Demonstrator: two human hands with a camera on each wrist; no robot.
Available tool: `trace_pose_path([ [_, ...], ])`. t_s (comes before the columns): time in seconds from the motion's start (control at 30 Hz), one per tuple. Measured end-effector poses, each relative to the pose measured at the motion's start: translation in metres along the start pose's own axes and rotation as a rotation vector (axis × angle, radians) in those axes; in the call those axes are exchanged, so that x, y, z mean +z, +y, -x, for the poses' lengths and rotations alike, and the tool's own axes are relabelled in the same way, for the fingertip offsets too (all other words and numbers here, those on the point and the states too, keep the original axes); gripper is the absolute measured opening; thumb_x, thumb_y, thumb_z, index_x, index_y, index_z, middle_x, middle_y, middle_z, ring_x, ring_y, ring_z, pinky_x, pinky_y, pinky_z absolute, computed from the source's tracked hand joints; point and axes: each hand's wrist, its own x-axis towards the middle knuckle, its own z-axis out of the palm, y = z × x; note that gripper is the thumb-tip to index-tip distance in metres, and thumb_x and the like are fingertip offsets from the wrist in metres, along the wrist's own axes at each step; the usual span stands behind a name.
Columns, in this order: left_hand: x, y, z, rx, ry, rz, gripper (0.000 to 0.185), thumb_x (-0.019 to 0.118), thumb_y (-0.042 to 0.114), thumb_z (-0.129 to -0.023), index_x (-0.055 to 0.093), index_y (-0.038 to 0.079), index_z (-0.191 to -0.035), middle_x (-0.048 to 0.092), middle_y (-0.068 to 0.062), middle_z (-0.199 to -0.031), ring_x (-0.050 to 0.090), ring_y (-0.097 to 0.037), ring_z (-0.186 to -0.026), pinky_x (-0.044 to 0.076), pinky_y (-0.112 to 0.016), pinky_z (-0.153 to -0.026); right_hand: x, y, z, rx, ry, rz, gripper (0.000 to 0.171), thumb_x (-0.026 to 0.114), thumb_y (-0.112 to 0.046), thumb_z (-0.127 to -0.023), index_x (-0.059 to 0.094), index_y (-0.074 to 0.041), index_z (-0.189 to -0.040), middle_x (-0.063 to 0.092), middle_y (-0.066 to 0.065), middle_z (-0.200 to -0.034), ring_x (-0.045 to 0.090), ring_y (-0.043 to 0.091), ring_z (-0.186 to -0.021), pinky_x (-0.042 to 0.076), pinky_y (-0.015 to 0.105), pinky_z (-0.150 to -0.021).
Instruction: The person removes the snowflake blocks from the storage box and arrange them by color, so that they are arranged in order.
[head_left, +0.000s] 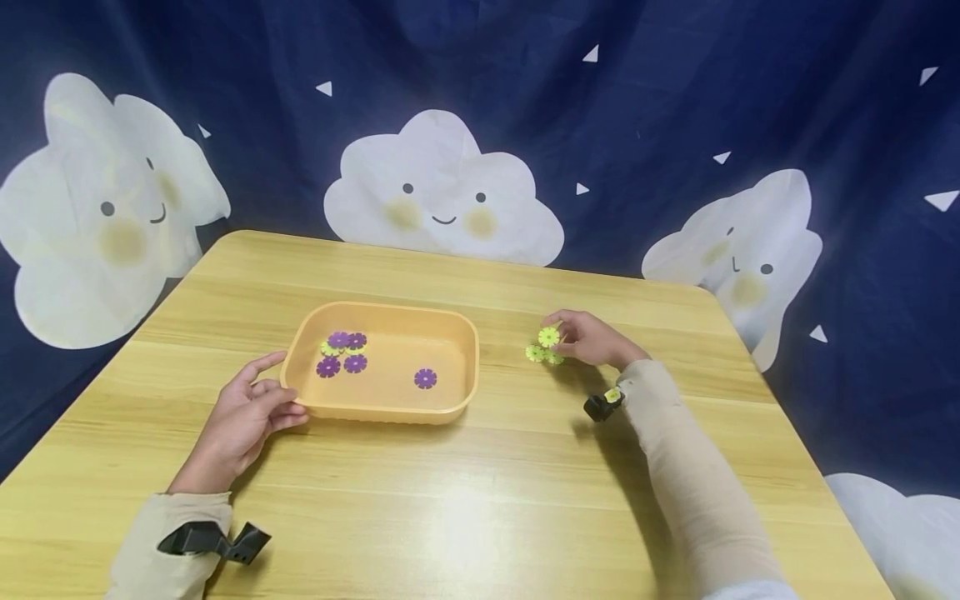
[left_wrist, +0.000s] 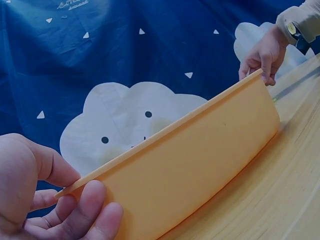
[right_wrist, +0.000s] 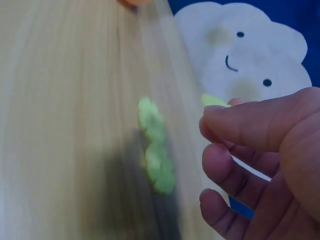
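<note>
An orange tray (head_left: 457,392) sits mid-table with several purple flower discs (head_left: 342,352) and one more purple disc (head_left: 425,378) inside. My left hand (head_left: 247,412) grips the tray's near-left corner; the left wrist view shows my fingers (left_wrist: 85,210) against the tray wall (left_wrist: 200,165). My right hand (head_left: 588,337) is right of the tray and pinches a yellow-green flower disc (head_left: 549,337), its edge showing above my fingertips (right_wrist: 235,120) in the right wrist view. Two more green discs (head_left: 542,356) lie on the table just under it, seen blurred as green discs (right_wrist: 156,147).
The wooden table (head_left: 480,500) has rounded corners and is backed by a dark blue curtain with white clouds (head_left: 442,196). A yellow-green disc (head_left: 331,348) lies among the purple ones in the tray.
</note>
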Motion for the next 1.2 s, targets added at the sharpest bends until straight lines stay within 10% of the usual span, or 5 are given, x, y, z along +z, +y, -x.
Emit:
trace_pose_path([
  [0.63, 0.0, 0.0, 0.0, -0.002, -0.003, 0.008, 0.059, 0.053, -0.01, -0.093, 0.027, 0.007, -0.143, 0.057, -0.007, -0.085, 0.067, -0.016, -0.068, 0.061, -0.032, -0.067, -0.004, 0.031, 0.015, 0.059, 0.056, 0.14, 0.036, 0.072, -0.001, -0.085, 0.059, -0.001, -0.118, 0.062, 0.016, -0.106, 0.061, 0.033, -0.098, 0.054, 0.047, -0.089],
  [1.2, 0.0, -0.001, 0.0, 0.003, -0.004, 0.009, 0.059, 0.053, -0.01, -0.092, 0.027, 0.007, -0.143, 0.058, -0.007, -0.085, 0.066, -0.016, -0.068, 0.062, -0.033, -0.067, -0.007, 0.033, 0.022, 0.1, 0.044, 0.292, 0.035, 0.074, -0.009, -0.085, 0.061, -0.002, -0.116, 0.064, 0.012, -0.093, 0.062, 0.029, -0.089, 0.054, 0.047, -0.083],
])
